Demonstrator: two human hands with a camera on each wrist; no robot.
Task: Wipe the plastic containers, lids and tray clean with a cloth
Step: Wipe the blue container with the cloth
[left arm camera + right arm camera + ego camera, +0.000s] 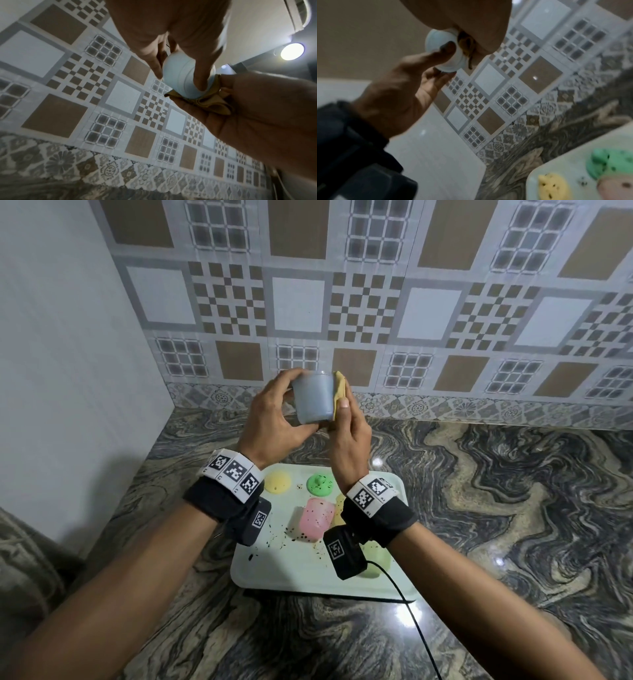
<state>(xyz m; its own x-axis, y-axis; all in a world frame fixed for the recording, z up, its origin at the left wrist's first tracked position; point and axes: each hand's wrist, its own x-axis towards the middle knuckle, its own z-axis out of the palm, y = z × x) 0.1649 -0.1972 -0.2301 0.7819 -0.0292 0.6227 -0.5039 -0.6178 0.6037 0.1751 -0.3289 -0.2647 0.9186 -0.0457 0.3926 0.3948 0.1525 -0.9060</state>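
Observation:
My left hand (289, 405) grips a pale blue plastic container (313, 400) on its side, raised above the counter. My right hand (346, 412) holds a folded yellow cloth (339, 392) and presses it against the container's right end. In the left wrist view the cloth (211, 102) lies bunched in the right palm under the container (183, 78). Below on the pale tray (308, 577) lie a pink container (317, 518) on its side, a green lid (320, 484) and a yellow lid (278, 482), with dark specks among them. A green container (375, 559) is partly hidden by my right wrist.
The tray sits on a dark marbled counter (496, 508) that meets a patterned tile wall (376, 320) at the back and a white wall (68, 371) on the left. A black cable (411, 611) runs from my right wrist over the tray's front edge.

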